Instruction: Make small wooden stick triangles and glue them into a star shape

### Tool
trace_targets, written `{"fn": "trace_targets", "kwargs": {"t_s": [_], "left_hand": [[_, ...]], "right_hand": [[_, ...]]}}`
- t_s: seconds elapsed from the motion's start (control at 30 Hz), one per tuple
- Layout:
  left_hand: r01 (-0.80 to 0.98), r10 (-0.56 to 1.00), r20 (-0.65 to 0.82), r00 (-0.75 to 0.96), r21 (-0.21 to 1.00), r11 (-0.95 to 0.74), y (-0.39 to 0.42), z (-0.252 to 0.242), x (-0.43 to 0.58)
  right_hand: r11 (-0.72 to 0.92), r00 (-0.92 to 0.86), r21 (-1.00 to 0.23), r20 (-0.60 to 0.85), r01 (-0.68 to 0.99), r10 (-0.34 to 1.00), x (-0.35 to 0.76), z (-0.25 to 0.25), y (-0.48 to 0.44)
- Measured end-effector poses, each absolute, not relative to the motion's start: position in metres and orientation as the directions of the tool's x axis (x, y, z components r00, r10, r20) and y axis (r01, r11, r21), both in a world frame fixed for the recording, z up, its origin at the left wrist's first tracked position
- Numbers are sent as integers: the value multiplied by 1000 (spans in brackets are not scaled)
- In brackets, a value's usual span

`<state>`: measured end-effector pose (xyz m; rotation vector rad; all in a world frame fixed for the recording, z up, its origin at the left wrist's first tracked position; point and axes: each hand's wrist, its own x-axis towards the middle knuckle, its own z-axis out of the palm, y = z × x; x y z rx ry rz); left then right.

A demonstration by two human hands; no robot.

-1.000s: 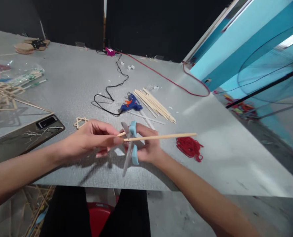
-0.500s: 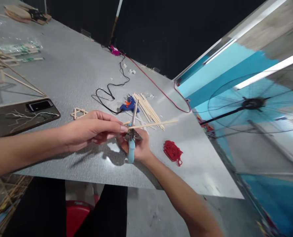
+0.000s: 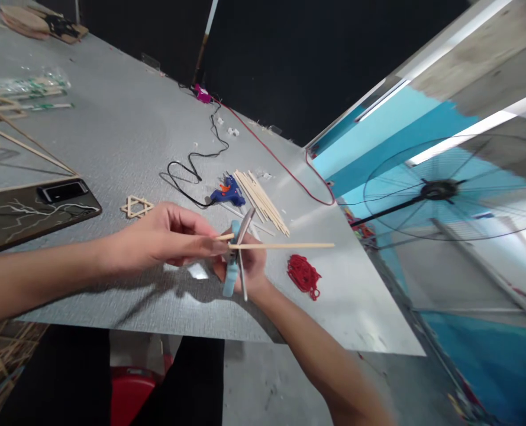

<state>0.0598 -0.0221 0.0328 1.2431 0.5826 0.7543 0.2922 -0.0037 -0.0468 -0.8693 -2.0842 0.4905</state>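
My left hand (image 3: 169,236) is closed in a pinch on a long thin wooden stick (image 3: 289,245) and a short piece of stick (image 3: 225,236). The long one points right across the scissors (image 3: 231,279), between blades that are spread apart. My right hand (image 3: 254,266) is wrapped round their light blue handles from behind; some of its fingers are hidden. A small star made of sticks (image 3: 137,207) lies left of my left hand. Beyond the scissors are a blue glue gun (image 3: 228,192) and a bundle of wooden sticks (image 3: 263,204).
A heap of red cord (image 3: 304,276) lies to the right on the grey table (image 3: 125,130). A dark phone-shaped object (image 3: 36,213) is at the left, below stick frames and plastic-wrapped sticks (image 3: 36,89). A black cable (image 3: 191,163) runs back. A fan (image 3: 440,189) stands at the right.
The scissor blades have spread from nearly together to wide apart. The long stick has swung to nearly level, and its far end has dropped. The view has shifted slightly.
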Motion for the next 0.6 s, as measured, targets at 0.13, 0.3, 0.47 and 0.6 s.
{"fn": "trace_targets", "kwargs": {"t_s": [0.13, 0.3, 0.47, 0.6], "left_hand": [[-181, 770, 33, 637, 978, 108, -23, 29, 58], [-182, 769, 44, 638, 979, 96, -25, 31, 59], [-171, 769, 8, 639, 976, 132, -27, 36, 59], [-185, 748, -7, 663, 967, 173, -27, 33, 60]], "right_hand": [[815, -352, -477, 738, 330, 575, 288, -39, -4], [835, -381, -431, 748, 343, 543, 286, -30, -6], [770, -380, -451, 683, 452, 624, 293, -39, -8], [711, -380, -465, 619, 528, 687, 301, -49, -7]]}}
